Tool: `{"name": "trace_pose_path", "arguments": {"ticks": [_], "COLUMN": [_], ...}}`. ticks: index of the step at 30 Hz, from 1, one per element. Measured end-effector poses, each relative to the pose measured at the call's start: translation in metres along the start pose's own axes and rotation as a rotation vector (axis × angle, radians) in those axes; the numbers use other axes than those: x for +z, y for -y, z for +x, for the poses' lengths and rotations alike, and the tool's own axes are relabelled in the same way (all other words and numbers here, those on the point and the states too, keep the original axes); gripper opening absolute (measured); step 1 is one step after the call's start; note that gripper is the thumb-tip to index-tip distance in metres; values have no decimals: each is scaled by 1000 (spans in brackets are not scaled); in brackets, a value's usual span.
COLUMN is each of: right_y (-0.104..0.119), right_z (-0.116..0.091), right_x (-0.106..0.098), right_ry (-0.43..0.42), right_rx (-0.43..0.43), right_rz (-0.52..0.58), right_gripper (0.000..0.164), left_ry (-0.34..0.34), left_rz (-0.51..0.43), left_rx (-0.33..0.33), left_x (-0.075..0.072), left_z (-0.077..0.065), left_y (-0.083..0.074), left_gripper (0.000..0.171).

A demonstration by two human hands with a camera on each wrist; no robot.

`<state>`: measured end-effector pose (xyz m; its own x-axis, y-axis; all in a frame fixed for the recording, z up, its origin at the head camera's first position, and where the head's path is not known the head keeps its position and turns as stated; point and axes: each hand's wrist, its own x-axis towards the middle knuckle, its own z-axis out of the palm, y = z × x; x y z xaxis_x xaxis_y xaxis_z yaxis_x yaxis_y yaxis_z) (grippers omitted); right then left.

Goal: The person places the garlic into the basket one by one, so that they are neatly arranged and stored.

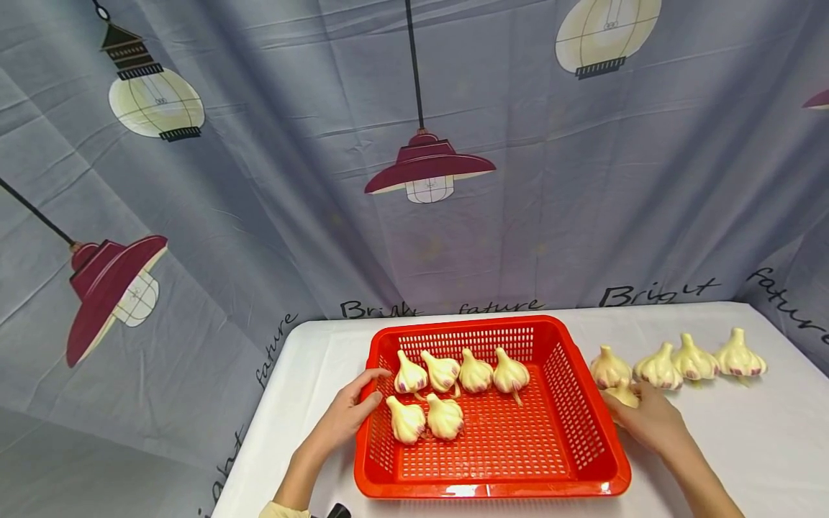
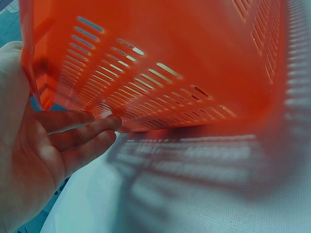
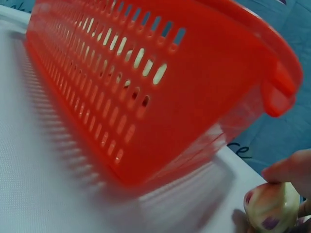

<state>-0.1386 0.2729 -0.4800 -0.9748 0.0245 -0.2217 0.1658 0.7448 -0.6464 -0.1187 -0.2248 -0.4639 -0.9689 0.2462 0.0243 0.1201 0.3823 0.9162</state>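
Observation:
A red plastic basket [image 1: 492, 491] with slotted walls stands on the white table, several garlic bulbs [image 1: 445, 417] lying inside toward its left and back. At its left rim is my left hand [image 1: 350, 410], thumb over the rim; the left wrist view shows the other fingers [image 2: 87, 141] stretched along the outside of the wall. To the right of the basket, my right hand [image 1: 650, 421] grips a garlic bulb [image 3: 273, 206] between thumb and fingers, low near the table. Part of that bulb is hidden by the hand in the head view.
Several more garlic bulbs [image 1: 696, 360] stand in a row on the white table [image 1: 764, 446] right of the basket. Behind the table hangs a grey curtain [image 1: 505, 237] printed with lamps. A small black object [image 1: 339, 511] shows at the bottom edge near the left sleeve.

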Motion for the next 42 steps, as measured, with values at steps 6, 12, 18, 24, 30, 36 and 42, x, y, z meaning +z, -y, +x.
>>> {"name": "trace_pose_path", "arguments": {"ticks": [6, 12, 18, 24, 30, 36, 42], "right_y": [-6, -8, -6, -6, -1, 13, 24], "right_z": [-5, -8, -12, -16, -15, -14, -14], "right_x": [-10, -23, -36, -46, -52, -61, -67], "right_ry": [72, 130, 194, 202, 183, 214, 237], "right_rx": [60, 107, 95, 34, -37, -56, -128], "right_rz": [137, 323, 548, 641, 684, 693, 787], "right_gripper": [88, 77, 68, 68, 45, 54, 29], "left_ry": [6, 8, 9, 3, -12, -13, -9], "left_rz": [-11, -6, 0, 1, 27, 43, 39], "left_rx": [15, 8, 1, -5, -15, -28, -22], "left_x": [1, 1, 1, 2, 3, 2, 1], "left_z": [1, -1, -2, -2, -1, 2, 1], "left_y": [4, 2, 1, 2, -1, 1, 0], "left_gripper": [37, 37, 37, 36, 35, 36, 36]}}
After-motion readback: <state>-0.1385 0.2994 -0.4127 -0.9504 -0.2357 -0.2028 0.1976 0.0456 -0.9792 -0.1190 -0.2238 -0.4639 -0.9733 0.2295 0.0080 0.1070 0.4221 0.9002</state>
